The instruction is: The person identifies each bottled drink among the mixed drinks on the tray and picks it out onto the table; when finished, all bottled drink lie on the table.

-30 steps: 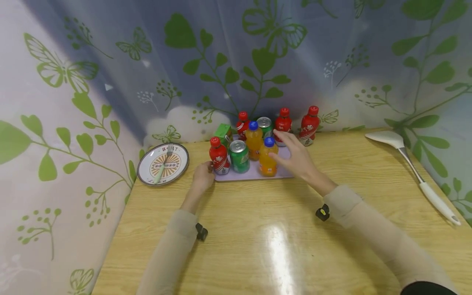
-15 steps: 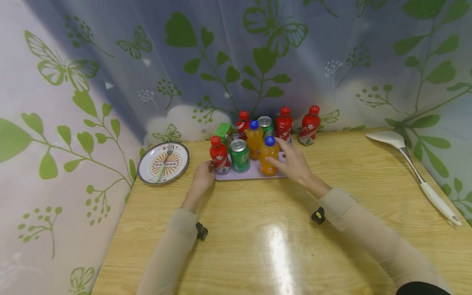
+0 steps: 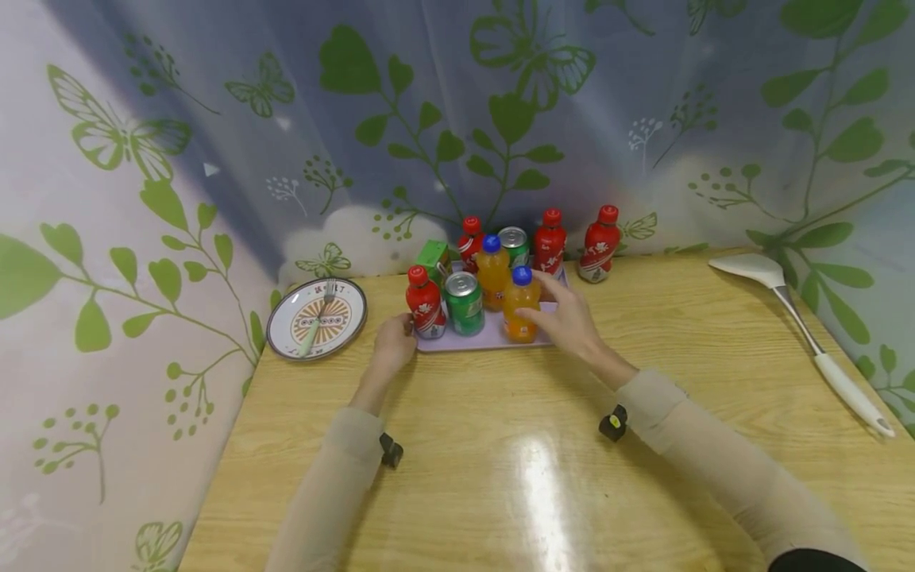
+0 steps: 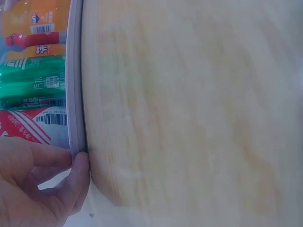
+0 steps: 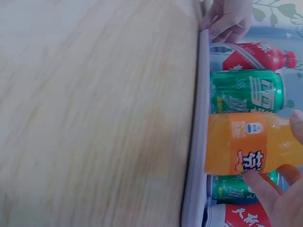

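My left hand [image 3: 395, 343] pinches the near left corner of a lavender tray [image 3: 475, 344]; thumb and fingers meet at its rim [image 4: 75, 71] in the left wrist view. My right hand [image 3: 572, 324] grips an orange soda bottle [image 3: 519, 311] with a blue cap, upright at the tray's front. In the right wrist view its fingertips touch the bottle [image 5: 241, 132] on either side. Left of this bottle stand a green can [image 3: 465, 306] and a red bottle [image 3: 426, 306]. Behind are another orange soda bottle [image 3: 493, 276], a second green can [image 3: 515, 242], a green carton [image 3: 433, 256] and more red bottles.
One red bottle [image 3: 599, 248] stands on the table right of the tray. A plate [image 3: 281, 326] with a fork [image 3: 312, 332] lies to the left. A white-headed spatula [image 3: 750, 268] lies along the right side. A patterned curtain [image 3: 429, 119] hangs behind.
My right hand has moved left from beside the back red bottle and closed round the front orange soda bottle. The left hand has stayed at the tray corner.
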### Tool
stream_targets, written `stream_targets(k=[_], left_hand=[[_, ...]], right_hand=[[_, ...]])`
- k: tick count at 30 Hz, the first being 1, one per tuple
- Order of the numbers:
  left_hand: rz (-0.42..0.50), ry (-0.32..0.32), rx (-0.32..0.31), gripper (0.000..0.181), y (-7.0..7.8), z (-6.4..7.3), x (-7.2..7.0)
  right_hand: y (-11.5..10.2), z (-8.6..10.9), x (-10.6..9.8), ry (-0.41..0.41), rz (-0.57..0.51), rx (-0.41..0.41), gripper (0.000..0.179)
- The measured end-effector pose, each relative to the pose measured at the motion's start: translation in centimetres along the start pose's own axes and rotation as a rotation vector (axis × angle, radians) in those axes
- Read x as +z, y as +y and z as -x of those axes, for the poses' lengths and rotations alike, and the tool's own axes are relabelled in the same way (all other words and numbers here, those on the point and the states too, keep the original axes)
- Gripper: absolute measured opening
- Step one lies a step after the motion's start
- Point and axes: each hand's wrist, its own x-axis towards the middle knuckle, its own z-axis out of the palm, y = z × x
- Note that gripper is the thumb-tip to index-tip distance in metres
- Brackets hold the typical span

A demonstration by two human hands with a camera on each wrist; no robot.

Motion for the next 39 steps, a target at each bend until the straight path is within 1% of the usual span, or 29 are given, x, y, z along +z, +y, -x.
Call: stream_targets(k=[3, 6, 11, 18, 20, 25, 32, 39], left_hand=[[0.002, -0.002, -0.002, 0.055, 0.0, 0.0, 0.0], [0.004, -0.005, -0.005, 0.056, 0.0, 0.0, -0.1], [0.014, -0.012, -0.017, 0.056, 0.2, 0.0, -0.2], [0.018, -0.016, -0.025, 0.056, 0.3, 0.0, -0.2], [0.021, -0.019, -0.031, 0.056, 0.3, 0.0, -0.2], [0.031, -0.024, -0.041, 0.057, 0.2, 0.1, -0.2], [0.022, -0.010, -0.026, 0.056, 0.4, 0.0, -0.2], [0.021, -0.020, -0.036, 0.057, 0.3, 0.0, -0.3]], right_hand=[[-0.3, 0.0, -0.3, 0.001, -0.074, 0.037, 0.069], [-1.0, -0.3, -1.1, 0.013, -0.125, 0.032, 0.067], [-2.5, -0.7, -2.9, 0.025, -0.150, 0.013, 0.064], [-4.2, -1.1, -5.6, 0.026, -0.180, 0.065, 0.062], [-4.6, -1.1, -6.3, 0.027, -0.173, 0.074, 0.062], [-4.9, -1.0, -8.0, 0.030, -0.108, 0.113, 0.065], [-4.8, -0.9, -9.7, 0.085, 0.015, 0.128, 0.067], [-4.6, -0.8, -11.4, 0.086, 0.039, 0.178, 0.072]])
